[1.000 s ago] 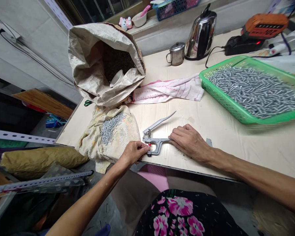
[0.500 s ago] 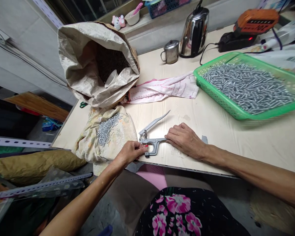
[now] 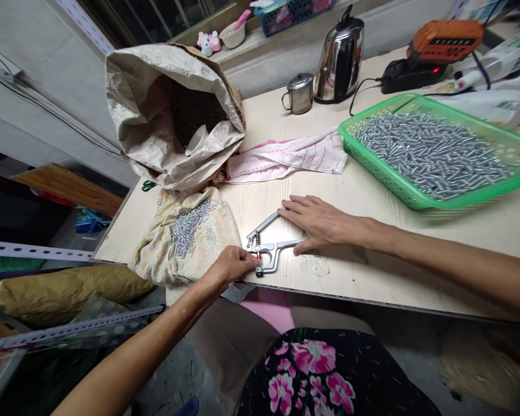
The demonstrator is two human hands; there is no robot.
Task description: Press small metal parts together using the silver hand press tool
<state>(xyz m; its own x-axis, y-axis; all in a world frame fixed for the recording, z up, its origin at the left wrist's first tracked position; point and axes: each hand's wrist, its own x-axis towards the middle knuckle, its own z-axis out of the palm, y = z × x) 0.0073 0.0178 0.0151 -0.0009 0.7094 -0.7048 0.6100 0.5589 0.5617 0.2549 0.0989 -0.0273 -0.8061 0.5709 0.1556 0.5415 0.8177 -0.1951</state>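
The likeliest trouble is a pinched fingertip — the left hand [image 3: 231,267] has its fingers bunched right at the head of the snap pliers [image 3: 266,249], beside the small red part and the spring, while the right hand [image 3: 316,222] lies over both handles. If the handles close while those fingertips are that near the head, skin could get caught. A second risk, in my judgement, is that whatever small piece the left fingers are pinching sits crooked or slips out; it is too small to make out, so I cannot tell whether anything is actually between them. The pliers also lie close to the near edge of the desk [image 3: 416,254], so a sideways shove could send them off onto the lap below.

The pliers rest flat on the desk between the two hands. The left hand touches the head end with fingers drawn together in a pinch. The right hand is spread, palm down, fingers covering the upper handle and thumb beside the lower one — pressing on the tool rather than wrapped tight round it.

Just to the left of the left hand a patterned cloth [image 3: 190,242] carries a heap of small metal pieces [image 3: 189,226]. Behind it stands an open sack [image 3: 156,121]. A green basket [image 3: 433,153] full of similar metal pieces sits well apart, on the right.
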